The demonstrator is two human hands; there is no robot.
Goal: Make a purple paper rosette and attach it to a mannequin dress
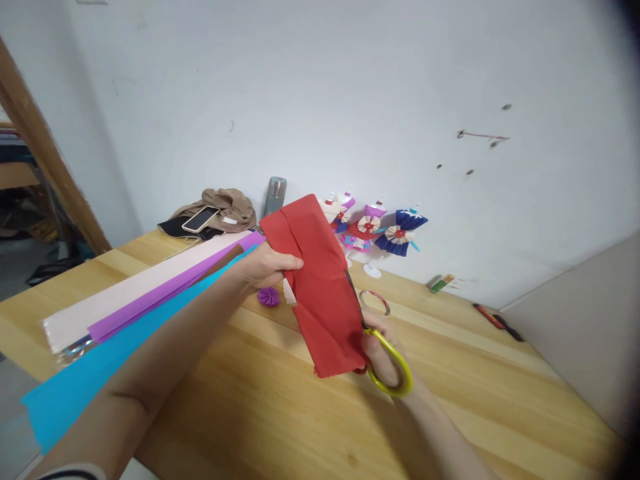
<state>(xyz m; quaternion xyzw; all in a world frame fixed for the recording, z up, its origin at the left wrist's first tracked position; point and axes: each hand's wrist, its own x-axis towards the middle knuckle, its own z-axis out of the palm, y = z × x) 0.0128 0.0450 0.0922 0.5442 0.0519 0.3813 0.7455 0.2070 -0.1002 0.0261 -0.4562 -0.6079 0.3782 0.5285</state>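
My left hand (267, 265) pinches the left edge of a folded red crepe paper (320, 287), holding it up over the wooden table (280, 400). My right hand (383, 357) grips scissors with yellow-green handles (393, 370) at the paper's right edge, and the blades (354, 293) run up along that edge. Part of the right hand is hidden behind the red paper.
Long sheets of pink, purple and blue paper (135, 313) lie at the left. A small purple rosette (269, 297), a tape ring (375, 302), paper dolls (375, 230), a grey flask (275, 195), a phone on cloth (200, 219), a glue stick (441, 283) and a red tool (495, 320) sit farther back.
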